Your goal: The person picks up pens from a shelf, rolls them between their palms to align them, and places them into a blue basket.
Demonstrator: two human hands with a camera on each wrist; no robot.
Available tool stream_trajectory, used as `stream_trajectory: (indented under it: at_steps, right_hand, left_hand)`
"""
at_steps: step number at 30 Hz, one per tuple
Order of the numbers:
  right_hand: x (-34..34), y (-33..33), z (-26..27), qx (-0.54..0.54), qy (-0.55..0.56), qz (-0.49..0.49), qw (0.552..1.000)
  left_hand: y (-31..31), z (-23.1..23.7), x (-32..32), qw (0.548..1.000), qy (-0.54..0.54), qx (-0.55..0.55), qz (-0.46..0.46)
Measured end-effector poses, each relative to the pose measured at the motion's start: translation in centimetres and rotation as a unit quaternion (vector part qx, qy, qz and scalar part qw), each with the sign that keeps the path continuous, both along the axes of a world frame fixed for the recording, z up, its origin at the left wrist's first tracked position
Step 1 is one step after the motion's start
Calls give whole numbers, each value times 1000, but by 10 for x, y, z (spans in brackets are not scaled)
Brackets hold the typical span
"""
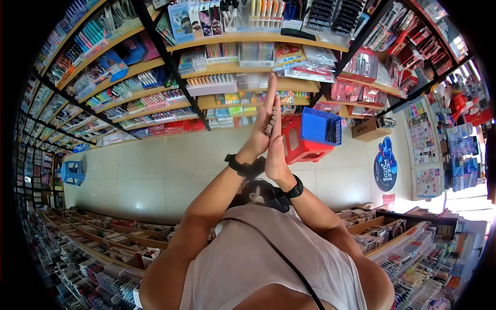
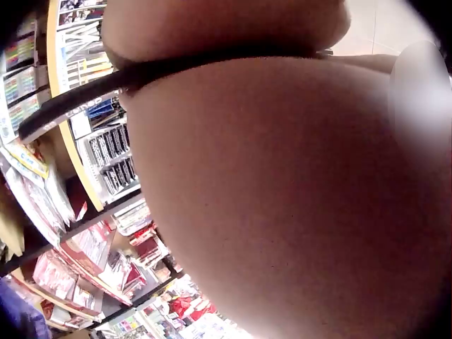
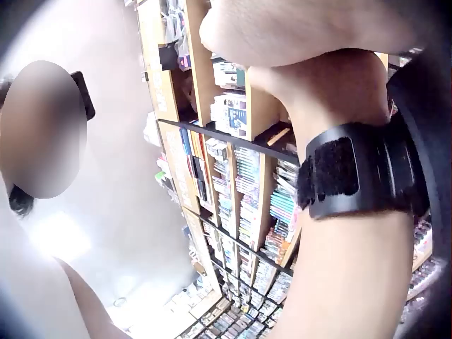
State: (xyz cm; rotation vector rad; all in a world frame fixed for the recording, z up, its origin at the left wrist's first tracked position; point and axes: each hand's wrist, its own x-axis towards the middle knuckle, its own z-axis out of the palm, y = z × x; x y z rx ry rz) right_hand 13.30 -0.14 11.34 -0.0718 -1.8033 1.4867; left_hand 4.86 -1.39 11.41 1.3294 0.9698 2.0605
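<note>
My left hand (image 1: pixel 261 132) and right hand (image 1: pixel 277 155) are raised in front of my chest in the head view, palm facing palm, fingers straight and pointing away from me. Between the palms shows a slanting row of several small pale rings (image 1: pixel 272 120) with dark centres; I cannot tell what they belong to. Each wrist wears a black band. In the right wrist view, a black wrist strap (image 3: pixel 335 173) circles a forearm close to the camera. Bare skin fills most of the left wrist view, crossed by a dark strap (image 2: pixel 78 109).
Beyond the hands stand shelves (image 1: pixel 222 39) packed with pens and stationery. A blue basket (image 1: pixel 314 126) holding dark items sits on a red stool (image 1: pixel 305 152), right of the hands. A cardboard box (image 1: pixel 365 130) and blue stool (image 1: pixel 73 173) stand on the tiled floor (image 1: pixel 139 170).
</note>
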Motion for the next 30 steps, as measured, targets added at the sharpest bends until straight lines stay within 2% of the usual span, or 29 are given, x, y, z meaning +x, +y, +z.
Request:
stream_trajectory:
  at_steps: [5,10,13,15,16,17,19,21,23,24,25,27,28,30]
  right_hand:
    - [3,-10,-2,4,-21,23,999]
    - [1,-11,-7,22,-30,44,998]
    - [-1,-8,-7,25,-24,48,998]
    - [-2,-2,-5,24,-34,33,999]
    - [-2,1,-6,7,-41,34,999]
    - [-4,2,-5,6,-41,34,999]
    - [-10,8,-1,-44,19,48,998]
    - [-10,17,-4,-48,3,55,997]
    - [-12,22,2,-24,-39,15,999]
    - [-15,26,0,-82,29,62,994]
    - [-15,30,-1,-82,29,62,994]
    - [-11,38,3,-64,-35,-4,997]
    - [-12,41,4,-58,-28,-15,998]
    - [-12,47,7,-81,-17,-18,996]
  left_hand:
    - [-3,2,-19,995,74,-25,55]
    - [0,3,-28,999,28,-7,40]
    - [-2,0,-27,994,78,-11,76]
    - [-3,-3,-21,994,71,-28,79]
    - [-2,-2,-13,999,5,-7,47]
    - [-2,-2,-9,999,5,-7,47]
    - [-2,-2,-2,999,-21,10,30]
    - [-6,-2,5,999,-29,8,19]
    - [-8,-2,12,999,-43,2,-4]
    - [-7,-7,14,999,-46,-7,-1]
    - [-8,-12,18,999,-46,-8,0]
    - [-11,-17,28,996,-74,-39,-19]
    - [-9,-13,32,999,-44,-18,7]
    - [-8,-18,39,998,-56,-21,-10]
